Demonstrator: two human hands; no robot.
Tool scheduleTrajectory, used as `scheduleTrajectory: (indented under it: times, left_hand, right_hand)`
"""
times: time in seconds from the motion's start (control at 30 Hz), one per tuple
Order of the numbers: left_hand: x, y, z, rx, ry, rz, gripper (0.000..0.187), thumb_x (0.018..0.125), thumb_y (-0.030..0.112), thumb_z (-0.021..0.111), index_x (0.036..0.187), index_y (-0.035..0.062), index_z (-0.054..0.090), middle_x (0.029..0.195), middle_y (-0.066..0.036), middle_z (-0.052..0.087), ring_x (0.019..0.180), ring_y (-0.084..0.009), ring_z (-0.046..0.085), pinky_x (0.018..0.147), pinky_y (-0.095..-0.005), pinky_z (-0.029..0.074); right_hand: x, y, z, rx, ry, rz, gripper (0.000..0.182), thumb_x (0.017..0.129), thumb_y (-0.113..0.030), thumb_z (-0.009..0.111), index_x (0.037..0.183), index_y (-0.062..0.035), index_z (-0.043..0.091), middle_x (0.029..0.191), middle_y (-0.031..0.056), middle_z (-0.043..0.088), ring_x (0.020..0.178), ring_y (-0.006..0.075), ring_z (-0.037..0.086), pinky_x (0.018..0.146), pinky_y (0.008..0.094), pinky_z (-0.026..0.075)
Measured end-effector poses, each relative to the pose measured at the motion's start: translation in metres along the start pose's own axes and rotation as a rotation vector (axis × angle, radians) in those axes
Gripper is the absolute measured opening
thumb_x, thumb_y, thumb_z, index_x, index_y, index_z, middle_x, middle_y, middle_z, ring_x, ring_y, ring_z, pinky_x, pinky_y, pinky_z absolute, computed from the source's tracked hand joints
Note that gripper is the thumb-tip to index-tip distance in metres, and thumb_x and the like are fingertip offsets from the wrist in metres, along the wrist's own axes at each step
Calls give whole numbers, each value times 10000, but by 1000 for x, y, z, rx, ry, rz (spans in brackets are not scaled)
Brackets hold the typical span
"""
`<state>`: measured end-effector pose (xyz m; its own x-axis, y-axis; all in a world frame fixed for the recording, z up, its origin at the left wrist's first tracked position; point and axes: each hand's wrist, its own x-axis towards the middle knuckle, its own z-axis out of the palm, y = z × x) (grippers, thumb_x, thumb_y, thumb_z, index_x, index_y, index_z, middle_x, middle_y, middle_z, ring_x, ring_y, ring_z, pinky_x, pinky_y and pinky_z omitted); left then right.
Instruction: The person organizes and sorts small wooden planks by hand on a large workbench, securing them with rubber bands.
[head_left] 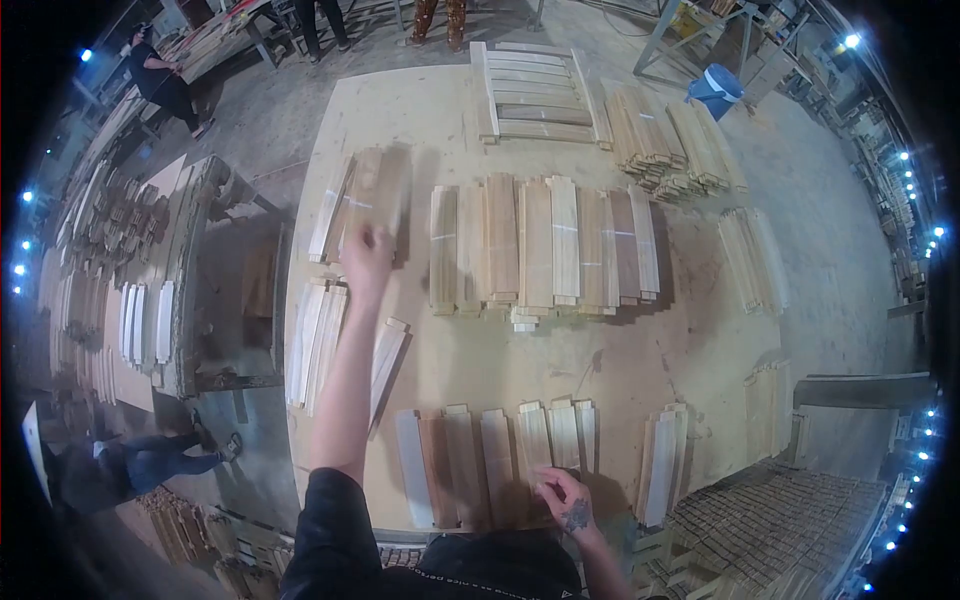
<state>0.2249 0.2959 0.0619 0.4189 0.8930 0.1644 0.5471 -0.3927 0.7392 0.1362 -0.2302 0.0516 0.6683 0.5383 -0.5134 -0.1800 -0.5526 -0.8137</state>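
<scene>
My left hand (366, 254) is stretched far out over the plywood table (640, 350), gripping the near end of a wooden board (378, 188) that looks blurred and lies on a small pile of boards at the far left. My right hand (566, 497) rests close to me on the near row of short boards (490, 455), fingers curled on the end of one plank. A wide row of stacked boards (545, 245) lies across the table's middle.
More board stacks sit at the far edge (540, 90), far right (668, 140) and right side (752, 255). A leaning bundle (318, 340) lies at the left. A blue bucket (716, 92) stands beyond. Other people stand at the back and left. A slatted pallet (790, 520) is near right.
</scene>
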Motion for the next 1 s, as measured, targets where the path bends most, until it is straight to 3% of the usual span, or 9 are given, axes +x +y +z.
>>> scheduleTrajectory:
  times: [0.07,0.17,0.3,0.37,0.53,0.57,0.67,0.77,1.0]
  left_hand:
    - [27,-2,-10,-67,173,76,349,915,253,659,1149,-5,674,924,-203,699,879,-363,684,812,-491,514]
    - [62,-27,-17,594,142,77,394,899,279,690,1200,26,673,1083,-200,664,1028,-375,642,861,-534,486]
    - [21,1,1,603,291,324,500,903,355,711,1272,30,623,1213,-201,607,1122,-390,589,908,-517,453]
    - [-25,27,20,534,-61,342,594,885,464,738,1265,26,609,1201,-221,591,1133,-399,591,915,-533,469]
    - [-66,43,41,-52,-370,55,862,733,496,906,1334,24,507,1179,-273,558,1054,-427,632,926,-501,531]
    - [-62,40,43,-34,-369,34,865,727,379,930,1364,32,461,1191,-256,543,1019,-417,646,913,-489,542]
    - [-44,17,54,-77,-451,5,737,773,321,892,1325,27,503,1173,-256,552,1015,-421,642,904,-495,536]
    - [-56,12,64,96,-207,202,600,819,262,838,1284,23,543,1158,-251,586,1026,-419,635,906,-501,526]
    - [-111,67,70,254,-187,23,553,841,299,796,1275,19,599,1097,-238,691,1045,-423,670,913,-499,530]
  right_hand:
    - [0,3,1,-2,6,-10,311,965,-195,688,1249,-70,704,1079,129,765,978,211,749,866,336,576]
    - [-1,-2,-3,0,-28,61,321,964,-202,693,1256,-71,700,1063,127,765,960,204,749,852,333,575]
    - [-2,-6,-2,20,-13,32,326,963,-208,698,1265,-84,701,1032,121,765,913,196,741,829,328,572]
    - [-1,-14,-2,25,9,-1,326,961,-211,703,1265,-93,704,1023,117,765,892,194,734,821,325,570]
    - [1,-10,-2,-90,34,-16,319,958,-221,712,1258,-111,713,1028,111,766,888,193,734,818,327,571]
    - [-1,-12,-1,-108,36,-10,319,957,-223,715,1256,-114,715,1031,111,767,890,194,735,818,328,572]
    - [3,12,1,-48,28,-43,323,948,-234,726,1251,-124,718,1031,103,767,889,202,738,814,334,574]
    - [1,14,1,16,9,45,313,949,-241,725,1239,-125,721,1034,101,769,898,203,744,806,335,576]
    - [0,1,-1,-52,20,-41,307,973,-198,694,1254,-75,691,968,97,771,880,178,748,805,318,577]
